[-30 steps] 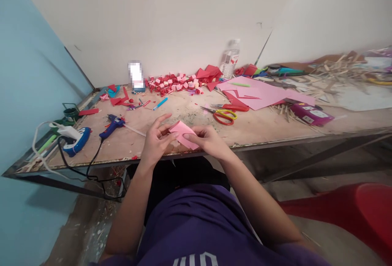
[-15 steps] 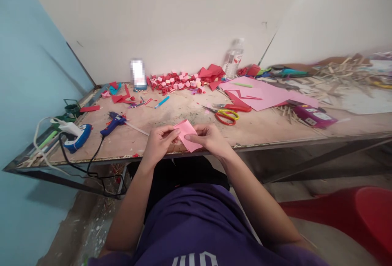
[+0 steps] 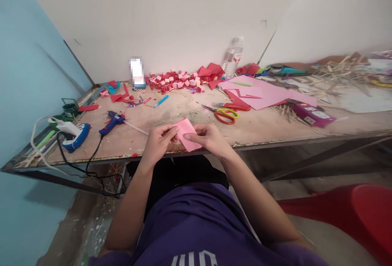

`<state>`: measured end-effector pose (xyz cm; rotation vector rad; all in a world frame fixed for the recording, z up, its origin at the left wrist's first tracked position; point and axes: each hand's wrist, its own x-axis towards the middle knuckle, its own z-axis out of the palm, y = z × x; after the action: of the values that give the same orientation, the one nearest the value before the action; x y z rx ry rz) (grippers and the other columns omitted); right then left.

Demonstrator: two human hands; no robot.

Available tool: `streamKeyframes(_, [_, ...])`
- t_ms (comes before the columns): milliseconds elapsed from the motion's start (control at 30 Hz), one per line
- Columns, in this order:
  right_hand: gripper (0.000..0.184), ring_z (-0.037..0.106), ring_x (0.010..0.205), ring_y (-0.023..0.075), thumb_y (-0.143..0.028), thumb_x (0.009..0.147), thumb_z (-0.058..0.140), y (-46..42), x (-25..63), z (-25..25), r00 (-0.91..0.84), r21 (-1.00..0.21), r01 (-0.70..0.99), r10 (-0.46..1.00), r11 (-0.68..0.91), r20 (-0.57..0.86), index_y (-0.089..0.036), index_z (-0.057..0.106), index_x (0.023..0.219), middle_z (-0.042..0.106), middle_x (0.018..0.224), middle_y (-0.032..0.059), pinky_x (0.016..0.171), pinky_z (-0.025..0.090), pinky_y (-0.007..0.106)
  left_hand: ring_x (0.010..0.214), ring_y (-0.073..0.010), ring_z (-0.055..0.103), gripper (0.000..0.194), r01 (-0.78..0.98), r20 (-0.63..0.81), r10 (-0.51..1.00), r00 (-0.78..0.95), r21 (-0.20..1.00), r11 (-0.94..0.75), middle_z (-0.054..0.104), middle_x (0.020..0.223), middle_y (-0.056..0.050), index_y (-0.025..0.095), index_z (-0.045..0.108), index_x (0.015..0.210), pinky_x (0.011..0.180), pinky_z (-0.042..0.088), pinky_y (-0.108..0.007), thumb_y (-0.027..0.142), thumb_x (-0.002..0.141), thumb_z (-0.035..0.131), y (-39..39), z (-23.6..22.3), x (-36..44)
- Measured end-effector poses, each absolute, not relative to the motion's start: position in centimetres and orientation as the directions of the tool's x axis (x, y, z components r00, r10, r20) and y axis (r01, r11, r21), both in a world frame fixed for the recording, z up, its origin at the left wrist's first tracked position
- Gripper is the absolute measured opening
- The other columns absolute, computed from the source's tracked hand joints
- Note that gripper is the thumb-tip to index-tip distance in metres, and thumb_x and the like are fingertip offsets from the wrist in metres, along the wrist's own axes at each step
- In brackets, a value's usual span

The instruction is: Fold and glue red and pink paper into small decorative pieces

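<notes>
A small pink piece of paper is held between both hands over the table's front edge. My left hand pinches its left side, thumb on top. From the right, my right hand grips it with the thumb pressed on its face. The fingers beneath the paper are hidden. Just beyond my right hand lie scissors with red and yellow handles and a red-handled cutter. A blue glue gun rests to the left of my left hand.
Many red and pink paper cubes line the back, beside a phone. Pink sheets, a plastic bottle and a purple pack stand right. A blue power socket with cables sits left; a red stool stands below.
The pink paper's top edge, slightly curled before, now lies flatter between my fingers. Both hands keep their grip in nearly the same place; the view has shifted slightly.
</notes>
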<state>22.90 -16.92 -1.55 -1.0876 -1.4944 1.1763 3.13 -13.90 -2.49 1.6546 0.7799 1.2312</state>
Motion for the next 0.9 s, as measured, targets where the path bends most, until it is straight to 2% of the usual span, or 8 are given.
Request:
streamKeyframes(200, [0.045, 0.048, 0.056, 0.0117, -0.056, 0.082, 0.08, -17.09, 22.92, -1.43, -0.203, -0.975, 0.132, 0.967, 0.181, 0.152, -0.013, 0.074, 0.073, 0.06, 0.063, 0.0012, 0.049, 0.033, 0.023, 0.061, -0.0143, 0.06, 0.039, -0.026, 0.385, 0.883, 0.268, 0.919, -0.393, 0.067, 0.065, -0.003, 0.017, 0.067, 0.067, 0.065, 0.051, -0.026, 0.046, 0.092, 0.068, -14.03, -2.31, 3.14])
streamKeyframes(333, [0.039, 0.062, 0.065, 0.0174, -0.054, 0.079, 0.084, -17.18, 22.83, -1.67, -0.202, -0.996, 0.043, 0.977, 0.078, 0.068, -0.015, 0.076, 0.079, 0.068, 0.073, 0.004, 0.058, 0.054, 0.028, 0.059, -0.0136, 0.057, 0.04, -0.042, 0.391, 0.899, 0.196, 0.919, -0.391, 0.064, 0.062, -0.002, 0.017, 0.065, 0.065, 0.062, 0.049, -0.025, 0.047, 0.092, 0.068, -13.93, -2.37, 3.21])
streamKeyframes(433, [0.037, 0.066, 0.068, 0.019, -0.052, 0.078, 0.085, -17.15, 22.72, -1.79, -0.218, -0.999, 0.026, 0.976, 0.034, 0.027, -0.016, 0.075, 0.079, 0.069, 0.075, 0.0041, 0.066, 0.061, 0.033, 0.059, -0.0134, 0.056, 0.041, -0.044, 0.391, 0.902, 0.182, 0.92, -0.39, 0.062, 0.061, -0.002, 0.018, 0.064, 0.064, 0.06, 0.049, -0.025, 0.048, 0.092, 0.068, -13.82, -2.44, 3.31])
streamKeyframes(600, [0.039, 0.06, 0.062, 0.0156, -0.052, 0.079, 0.084, -16.91, 22.87, -1.8, -0.237, -0.996, 0.071, 0.971, 0.06, 0.042, -0.016, 0.071, 0.072, 0.062, 0.068, 0.0015, 0.061, 0.057, 0.029, 0.058, -0.0132, 0.056, 0.042, -0.033, 0.399, 0.901, 0.171, 0.916, -0.399, 0.061, 0.061, -0.001, 0.018, 0.063, 0.064, 0.059, 0.047, -0.025, 0.049, 0.093, 0.067, -13.77, -2.51, 3.34])
streamKeyframes(733, [0.046, 0.044, 0.052, 0.0098, -0.054, 0.082, 0.081, -16.93, 23.08, -1.51, -0.282, -0.976, 0.152, 0.953, 0.157, 0.11, -0.015, 0.065, 0.064, 0.052, 0.058, -0.0019, 0.049, 0.038, 0.023, 0.059, -0.0131, 0.056, 0.042, 0.011, 0.396, 0.893, 0.214, 0.913, -0.407, 0.06, 0.061, -0.001, 0.018, 0.061, 0.065, 0.06, 0.046, -0.024, 0.047, 0.095, 0.064, -13.9, -2.48, 3.12])
streamKeyframes(800, [0.046, 0.046, 0.054, 0.0104, -0.057, 0.086, 0.076, -17.09, 23.08, -1.38, -0.29, -0.97, 0.153, 0.947, 0.19, 0.14, -0.014, 0.071, 0.07, 0.057, 0.061, -0.0001, 0.05, 0.035, 0.023, 0.059, -0.0129, 0.055, 0.041, 0.046, 0.377, 0.874, 0.306, 0.911, -0.409, 0.059, 0.062, -0.001, 0.018, 0.061, 0.066, 0.06, 0.045, -0.024, 0.046, 0.097, 0.063, -14.02, -2.47, 3.03])
streamKeyframes(900, [0.048, 0.054, 0.061, 0.0143, -0.06, 0.09, 0.07, -17.37, 22.97, -1.37, -0.267, -0.973, 0.136, 0.953, 0.187, 0.146, -0.013, 0.08, 0.088, 0.069, 0.074, 0.0051, 0.055, 0.04, 0.025, 0.06, -0.0129, 0.056, 0.04, 0.08, 0.332, 0.844, 0.422, 0.913, -0.4, 0.06, 0.064, 0.0, 0.018, 0.062, 0.069, 0.059, 0.045, -0.024, 0.046, 0.097, 0.062, -14.18, -2.49, 3.0])
